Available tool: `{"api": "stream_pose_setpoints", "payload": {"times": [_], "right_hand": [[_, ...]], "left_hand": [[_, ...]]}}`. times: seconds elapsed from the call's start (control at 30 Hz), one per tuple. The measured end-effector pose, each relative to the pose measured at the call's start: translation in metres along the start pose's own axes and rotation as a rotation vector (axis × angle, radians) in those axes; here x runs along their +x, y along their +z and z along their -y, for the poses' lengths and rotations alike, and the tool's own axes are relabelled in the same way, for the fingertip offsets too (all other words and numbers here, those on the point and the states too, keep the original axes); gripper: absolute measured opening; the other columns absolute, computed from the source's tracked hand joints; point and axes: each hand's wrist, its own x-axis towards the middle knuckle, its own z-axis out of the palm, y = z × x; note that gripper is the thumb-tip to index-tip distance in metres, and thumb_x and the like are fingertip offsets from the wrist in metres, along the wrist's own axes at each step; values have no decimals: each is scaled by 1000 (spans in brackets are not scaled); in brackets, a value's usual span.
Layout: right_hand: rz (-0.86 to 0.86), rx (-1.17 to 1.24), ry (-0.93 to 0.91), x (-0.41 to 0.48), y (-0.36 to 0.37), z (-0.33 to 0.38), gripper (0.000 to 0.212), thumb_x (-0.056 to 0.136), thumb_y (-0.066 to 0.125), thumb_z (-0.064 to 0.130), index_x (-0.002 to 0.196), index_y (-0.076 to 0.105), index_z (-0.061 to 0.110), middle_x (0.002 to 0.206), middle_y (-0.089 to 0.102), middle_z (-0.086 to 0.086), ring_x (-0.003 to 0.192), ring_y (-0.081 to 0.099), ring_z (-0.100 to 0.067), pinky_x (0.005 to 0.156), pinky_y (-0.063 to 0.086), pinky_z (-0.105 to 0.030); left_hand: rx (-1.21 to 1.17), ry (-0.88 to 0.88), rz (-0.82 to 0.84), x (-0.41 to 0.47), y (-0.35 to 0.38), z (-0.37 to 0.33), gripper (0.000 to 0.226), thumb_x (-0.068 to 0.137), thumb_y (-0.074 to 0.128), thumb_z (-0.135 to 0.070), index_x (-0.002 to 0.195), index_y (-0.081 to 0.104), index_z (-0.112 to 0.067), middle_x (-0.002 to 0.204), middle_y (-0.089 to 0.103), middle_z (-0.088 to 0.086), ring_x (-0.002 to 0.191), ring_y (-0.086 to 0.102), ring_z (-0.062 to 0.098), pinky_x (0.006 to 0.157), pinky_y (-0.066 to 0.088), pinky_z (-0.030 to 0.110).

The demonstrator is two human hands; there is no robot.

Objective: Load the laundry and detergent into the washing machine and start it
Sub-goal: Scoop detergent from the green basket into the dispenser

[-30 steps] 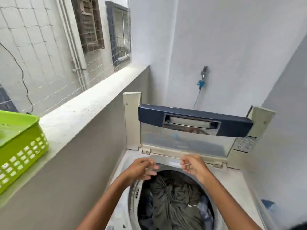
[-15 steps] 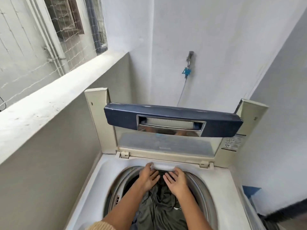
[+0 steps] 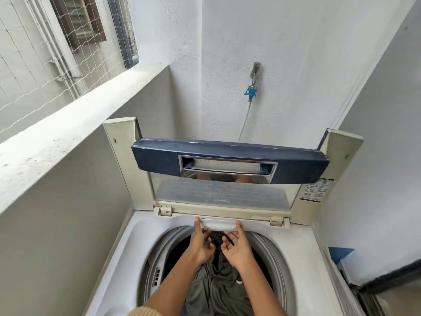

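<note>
Lifted off the laundry [image 3: 218,290] since half a second ago and stretched on to the far rim of the drum [image 3: 271,247]: left hand [image 3: 201,242] and right hand [image 3: 238,248], side by side, close together but apart. Left hand back upward, one straight finger touching the left end of a small white drawer front [image 3: 218,225] set into that far rim, remaining fingers loosely bent, nothing gripped. Right hand palm upward, one straight finger touching the right end of the same drawer front, other fingers relaxed and half curled, nothing gripped. Hooking under the drawer's edge: impossible to tell. Dark grey laundry heaped inside the drum of the top-loading washing machine [image 3: 145,236], directly below the hands. Lid [image 3: 223,192] folded upright at the far side, a navy band [image 3: 159,158] with a recessed handle across its top. Beyond it, on the far white wall, a tap [image 3: 252,87] with a blue fitting and a thin hose [image 3: 245,119] hanging down. On the left, a pale concrete ledge [image 3: 68,126], with netting [image 3: 27,65] and a window [image 3: 79,21] past it
</note>
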Motion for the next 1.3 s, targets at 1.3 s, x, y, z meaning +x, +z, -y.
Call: {"api": "stream_pose_setpoints", "payload": {"times": [1.3], "right_hand": [[-51, -176, -218, -16, -35, -33, 40, 87, 56, 44, 100, 57, 6, 86, 63, -12, 49, 54, -15, 45, 38, -23]], "left_hand": [[361, 37, -13, -11, -31, 11, 54, 95, 28, -52, 99, 56, -6, 77, 56, 7, 32, 41, 6, 36, 28, 15]]}}
